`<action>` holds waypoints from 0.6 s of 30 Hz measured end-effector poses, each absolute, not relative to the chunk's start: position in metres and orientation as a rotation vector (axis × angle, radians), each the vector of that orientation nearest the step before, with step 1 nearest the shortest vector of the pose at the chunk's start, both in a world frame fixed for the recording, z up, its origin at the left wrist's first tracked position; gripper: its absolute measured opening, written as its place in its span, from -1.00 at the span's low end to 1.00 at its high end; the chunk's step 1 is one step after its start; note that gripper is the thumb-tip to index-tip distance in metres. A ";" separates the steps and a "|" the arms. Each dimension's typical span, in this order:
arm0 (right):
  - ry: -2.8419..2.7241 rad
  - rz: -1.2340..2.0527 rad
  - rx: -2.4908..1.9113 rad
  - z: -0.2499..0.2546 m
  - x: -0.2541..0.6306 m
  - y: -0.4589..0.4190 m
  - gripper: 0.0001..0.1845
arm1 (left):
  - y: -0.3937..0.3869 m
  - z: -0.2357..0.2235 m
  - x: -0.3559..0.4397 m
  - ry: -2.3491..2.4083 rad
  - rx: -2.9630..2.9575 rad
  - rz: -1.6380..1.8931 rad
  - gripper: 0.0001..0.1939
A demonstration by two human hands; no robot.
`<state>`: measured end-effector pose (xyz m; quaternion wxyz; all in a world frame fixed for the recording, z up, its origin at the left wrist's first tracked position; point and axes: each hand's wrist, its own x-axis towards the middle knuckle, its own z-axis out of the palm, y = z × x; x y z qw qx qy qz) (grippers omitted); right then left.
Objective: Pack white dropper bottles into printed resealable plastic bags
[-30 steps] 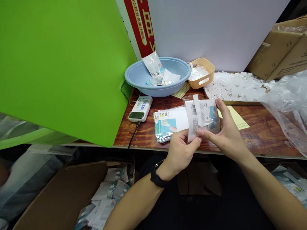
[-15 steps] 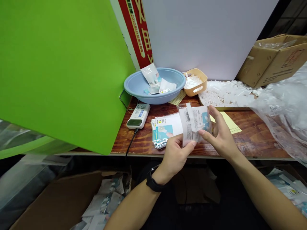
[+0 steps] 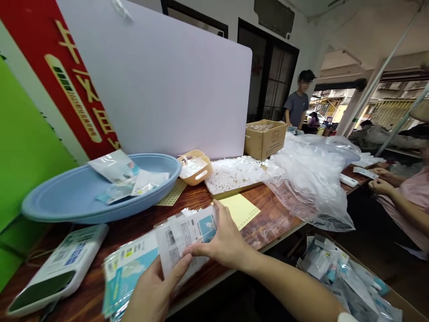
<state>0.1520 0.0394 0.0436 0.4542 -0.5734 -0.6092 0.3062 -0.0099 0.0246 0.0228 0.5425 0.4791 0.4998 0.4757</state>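
Between my two hands is a flat clear plastic packet point(image 3: 181, 235) with a white printed card inside, its barcode and text side up. My left hand point(image 3: 152, 286) pinches the packet's lower left corner between thumb and fingers. My right hand point(image 3: 228, 241) grips its right side, thumb on the front and fingers behind. Under and left of it lies a stack of similar packets point(image 3: 134, 264) with blue and white fronts, partly hidden by my left hand.
A blue basin point(image 3: 77, 188) holds a few packets. Behind are an orange basket point(image 3: 201, 176) of white strips, a tray point(image 3: 231, 174) of small white pieces, a cardboard box point(image 3: 268, 138) and plastic sheeting point(image 3: 304, 174). A white device point(image 3: 63, 268) sits left. Co-workers point(image 3: 296, 105) are at right.
The view has swung right and come closer to the table, bringing co-workers into sight. Both hands still hold the packet; the white strip across its front no longer stands out.
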 end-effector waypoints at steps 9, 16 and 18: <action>-1.536 0.739 -1.268 0.025 0.152 0.033 0.12 | 0.008 0.026 -0.004 1.000 1.209 1.187 -0.59; -1.615 0.751 -1.311 0.023 0.157 0.035 0.08 | 0.009 0.018 -0.005 0.865 1.135 1.204 -0.60; -1.623 0.701 -1.326 0.023 0.157 0.034 0.06 | 0.008 0.016 -0.006 0.841 1.112 1.202 -0.59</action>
